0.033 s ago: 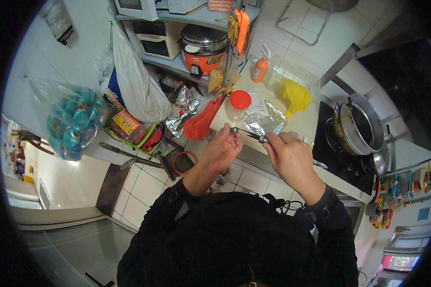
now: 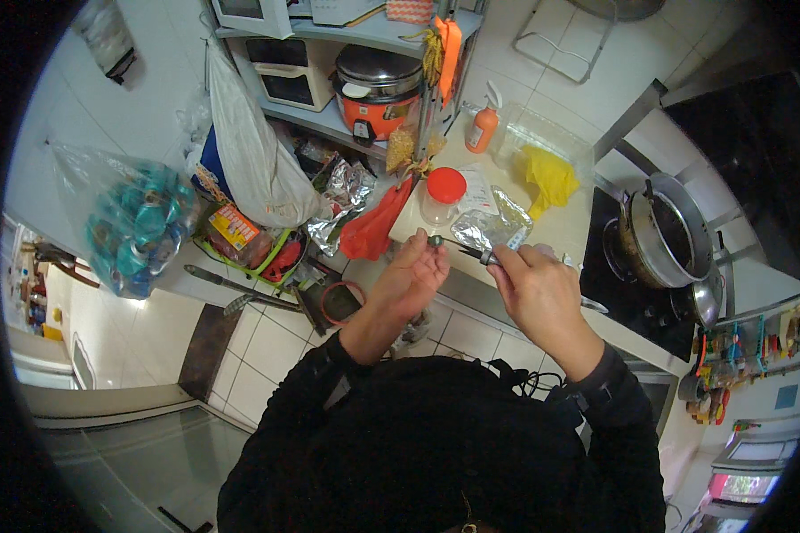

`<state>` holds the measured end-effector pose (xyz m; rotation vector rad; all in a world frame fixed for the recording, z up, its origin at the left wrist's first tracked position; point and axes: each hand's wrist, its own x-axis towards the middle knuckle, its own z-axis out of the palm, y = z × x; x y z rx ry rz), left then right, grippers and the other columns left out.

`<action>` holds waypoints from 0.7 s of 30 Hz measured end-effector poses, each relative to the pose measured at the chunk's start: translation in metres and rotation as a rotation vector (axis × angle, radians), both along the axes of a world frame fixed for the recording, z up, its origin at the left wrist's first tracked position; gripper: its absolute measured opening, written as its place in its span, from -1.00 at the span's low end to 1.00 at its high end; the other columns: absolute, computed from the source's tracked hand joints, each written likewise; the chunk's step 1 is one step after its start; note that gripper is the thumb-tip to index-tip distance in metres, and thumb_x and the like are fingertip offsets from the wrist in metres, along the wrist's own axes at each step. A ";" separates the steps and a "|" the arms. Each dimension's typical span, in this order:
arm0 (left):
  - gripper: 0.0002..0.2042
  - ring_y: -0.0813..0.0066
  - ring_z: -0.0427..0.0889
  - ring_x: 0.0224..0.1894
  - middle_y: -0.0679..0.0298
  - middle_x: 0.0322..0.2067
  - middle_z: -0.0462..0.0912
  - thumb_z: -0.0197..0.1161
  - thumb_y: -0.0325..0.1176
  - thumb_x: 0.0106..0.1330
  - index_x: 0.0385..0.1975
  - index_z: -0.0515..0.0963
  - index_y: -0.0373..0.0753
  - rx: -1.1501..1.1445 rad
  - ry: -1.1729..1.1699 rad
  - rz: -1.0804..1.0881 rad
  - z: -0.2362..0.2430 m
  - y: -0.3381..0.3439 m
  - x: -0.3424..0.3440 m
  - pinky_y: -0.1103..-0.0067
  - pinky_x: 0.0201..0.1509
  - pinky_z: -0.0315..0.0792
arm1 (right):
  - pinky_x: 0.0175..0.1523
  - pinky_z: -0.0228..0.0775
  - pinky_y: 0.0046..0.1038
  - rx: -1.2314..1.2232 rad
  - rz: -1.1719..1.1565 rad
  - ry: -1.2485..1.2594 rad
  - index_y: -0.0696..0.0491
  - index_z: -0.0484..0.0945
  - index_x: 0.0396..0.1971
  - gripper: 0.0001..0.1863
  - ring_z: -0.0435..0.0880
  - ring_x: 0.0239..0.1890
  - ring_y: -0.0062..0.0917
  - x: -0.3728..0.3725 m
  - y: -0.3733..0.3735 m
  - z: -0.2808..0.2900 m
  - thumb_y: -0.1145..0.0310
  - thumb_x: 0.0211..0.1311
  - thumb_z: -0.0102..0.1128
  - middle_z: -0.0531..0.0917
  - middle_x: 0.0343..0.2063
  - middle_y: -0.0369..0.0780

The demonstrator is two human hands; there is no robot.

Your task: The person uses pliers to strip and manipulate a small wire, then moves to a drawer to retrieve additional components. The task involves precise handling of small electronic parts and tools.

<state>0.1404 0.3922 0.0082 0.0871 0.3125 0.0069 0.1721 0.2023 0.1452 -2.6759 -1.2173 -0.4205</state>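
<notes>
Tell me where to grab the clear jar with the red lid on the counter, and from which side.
Grip the clear jar around its clear body just below the red lid, coming from the counter's front edge. It stands upright, so a side wrap likely fits. The foil sheet lies close on its right and the orange bag on its left, leaving the front most open.

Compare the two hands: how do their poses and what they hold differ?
The left hand pinches a small dark round piece at its fingertips; the right hand wraps around a thin knife, blade pointing at that piece. Both are raised beside the counter.
</notes>
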 end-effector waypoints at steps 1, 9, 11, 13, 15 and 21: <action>-0.89 0.45 0.54 -0.14 0.33 -0.25 0.57 0.24 -0.30 0.42 -0.21 0.50 -0.16 0.067 -0.044 0.039 -0.001 -0.002 0.001 0.51 0.02 0.42 | -0.48 0.49 -0.28 -0.012 -0.003 -0.014 0.04 0.58 -0.25 -0.78 0.66 -0.53 -0.27 0.000 0.001 -0.001 0.24 0.20 0.28 0.58 -0.53 -0.17; -0.89 0.51 0.53 -0.11 0.37 -0.21 0.58 0.17 -0.30 0.46 -0.15 0.50 -0.16 0.296 -0.213 -0.089 -0.008 0.016 0.005 0.52 0.10 0.40 | -0.47 0.47 -0.30 -0.059 0.146 -0.020 0.02 0.60 -0.21 -0.74 0.64 -0.53 -0.30 0.008 -0.005 0.004 0.21 0.17 0.30 0.58 -0.56 -0.21; -0.88 0.52 0.53 -0.11 0.35 -0.20 0.58 0.14 -0.30 0.47 -0.15 0.50 -0.17 0.288 -0.207 -0.139 -0.010 0.019 0.005 0.52 0.09 0.40 | -0.46 0.44 -0.31 -0.076 0.140 0.017 -0.04 0.64 -0.18 -0.74 0.58 -0.53 -0.30 0.011 -0.006 0.005 0.24 0.12 0.34 0.57 -0.58 -0.26; -0.89 0.53 0.53 -0.11 0.35 -0.18 0.58 0.13 -0.31 0.47 -0.14 0.50 -0.17 0.298 -0.204 -0.140 -0.010 0.020 0.004 0.53 0.08 0.41 | -0.45 0.45 -0.30 -0.107 0.129 0.050 -0.04 0.64 -0.18 -0.75 0.59 -0.52 -0.28 0.013 -0.008 0.006 0.24 0.15 0.33 0.58 -0.56 -0.24; -0.89 0.53 0.53 -0.11 0.34 -0.16 0.57 0.14 -0.33 0.47 -0.14 0.50 -0.18 0.348 -0.216 -0.094 -0.008 0.017 0.004 0.53 0.07 0.42 | -0.43 0.45 -0.29 -0.095 0.135 0.100 -0.04 0.64 -0.18 -0.76 0.60 -0.51 -0.25 0.016 -0.009 0.006 0.24 0.17 0.31 0.59 -0.55 -0.22; -0.88 0.47 0.52 -0.22 0.27 -0.28 0.54 0.14 -0.34 0.48 -0.18 0.45 -0.24 0.287 -0.131 -0.195 0.000 0.022 -0.003 0.51 -0.05 0.44 | -0.37 0.48 -0.23 -0.077 0.223 0.202 -0.03 0.64 -0.17 -0.76 0.63 -0.47 -0.18 0.030 -0.010 0.003 0.24 0.19 0.29 0.61 -0.52 -0.18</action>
